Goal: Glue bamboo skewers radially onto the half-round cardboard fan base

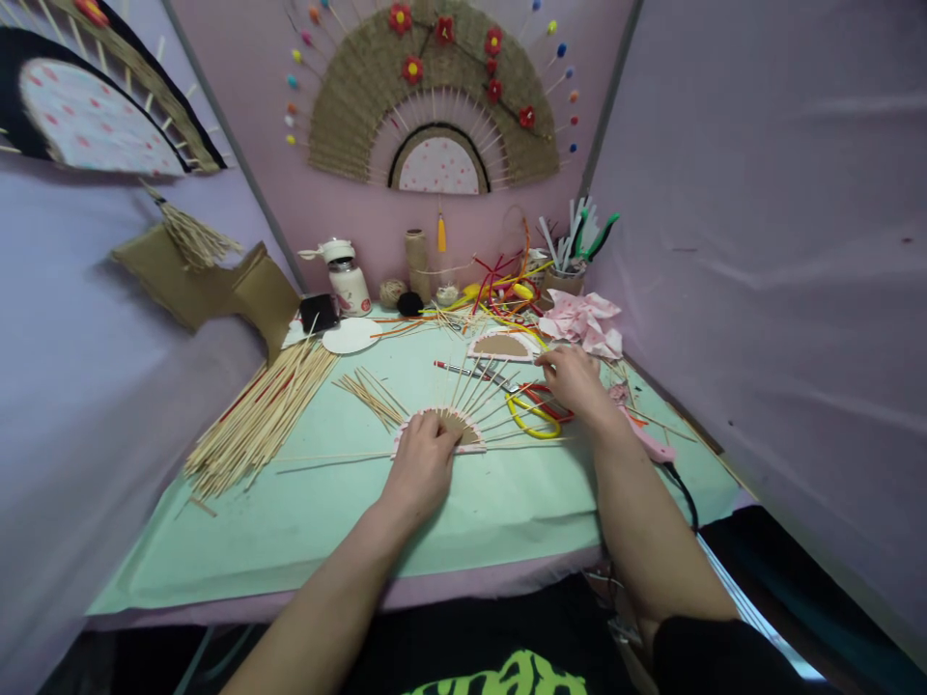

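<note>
Two bare hands work over one pale green table point(319, 541), and two pink-edged cardboard pieces lie there: a half-disc fan base point(469, 430) near the front, ringed with thin sticks point(502, 413) too crowded to count, and a second half-disc point(499, 346) beyond it. The left hand point(424, 454) has its fingers curled close together, thumb on the fan base, holding it down; the right hand point(575, 376) has its fingertips nearly together by the second half-disc's right corner, but whether they pinch a stick I cannot tell. Also counted: one pair of yellow-handled scissors point(534, 425), one pink glue gun point(656, 447), one white bottle point(351, 290) and one black ball point(409, 304). The bottle's red marking is too small to read; the lime-green print point(518, 676) on the dark shirt is cut off and illegible. The fan base's long axis, its straight edge, runs left to right on the person's side, its curve facing the back wall; sticks fan away and rightward, with two reaching left.
</note>
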Demonstrator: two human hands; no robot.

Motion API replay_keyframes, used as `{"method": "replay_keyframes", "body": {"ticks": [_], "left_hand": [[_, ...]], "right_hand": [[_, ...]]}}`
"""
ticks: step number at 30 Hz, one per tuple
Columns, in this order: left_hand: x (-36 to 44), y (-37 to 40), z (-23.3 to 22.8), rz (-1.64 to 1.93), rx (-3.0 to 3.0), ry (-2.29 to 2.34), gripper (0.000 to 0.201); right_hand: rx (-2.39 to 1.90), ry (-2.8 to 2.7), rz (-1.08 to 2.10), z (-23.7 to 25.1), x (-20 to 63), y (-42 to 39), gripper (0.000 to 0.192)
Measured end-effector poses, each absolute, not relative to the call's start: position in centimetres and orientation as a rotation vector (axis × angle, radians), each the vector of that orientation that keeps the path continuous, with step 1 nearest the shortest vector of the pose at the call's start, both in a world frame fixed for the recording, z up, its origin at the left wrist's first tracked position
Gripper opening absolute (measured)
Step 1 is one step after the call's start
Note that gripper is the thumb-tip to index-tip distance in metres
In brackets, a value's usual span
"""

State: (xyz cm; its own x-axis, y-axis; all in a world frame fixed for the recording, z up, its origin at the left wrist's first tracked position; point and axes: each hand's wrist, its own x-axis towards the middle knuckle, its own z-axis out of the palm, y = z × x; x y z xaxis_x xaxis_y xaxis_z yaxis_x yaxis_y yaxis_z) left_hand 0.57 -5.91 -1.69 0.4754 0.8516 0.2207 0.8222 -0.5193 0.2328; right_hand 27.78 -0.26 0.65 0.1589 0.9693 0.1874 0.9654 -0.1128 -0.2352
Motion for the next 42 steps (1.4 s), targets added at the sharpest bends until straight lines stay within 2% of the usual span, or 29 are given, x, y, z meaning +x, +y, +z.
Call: {"method": "replay_keyframes", "body": {"ticks": [8,29,42], "left_hand": [[0.6,-5.8,-1.6,0.44,2.619,1.496,0.029],[0.6,-5.8,-2.0,0.499,2.632,1.483,0.029],[0.7,-5.9,-1.6,0.406,2.622,1.499,0.031]], "right_hand": [[-2.314,-1.864,0.119,0.0,27.8,-0.4,0.045],[-2.316,-1.921,0.201,-0.3,27.4,0.0,0.043],[-2.324,-1.908,0.217,-0.5,27.3,0.1,0.044]]}}
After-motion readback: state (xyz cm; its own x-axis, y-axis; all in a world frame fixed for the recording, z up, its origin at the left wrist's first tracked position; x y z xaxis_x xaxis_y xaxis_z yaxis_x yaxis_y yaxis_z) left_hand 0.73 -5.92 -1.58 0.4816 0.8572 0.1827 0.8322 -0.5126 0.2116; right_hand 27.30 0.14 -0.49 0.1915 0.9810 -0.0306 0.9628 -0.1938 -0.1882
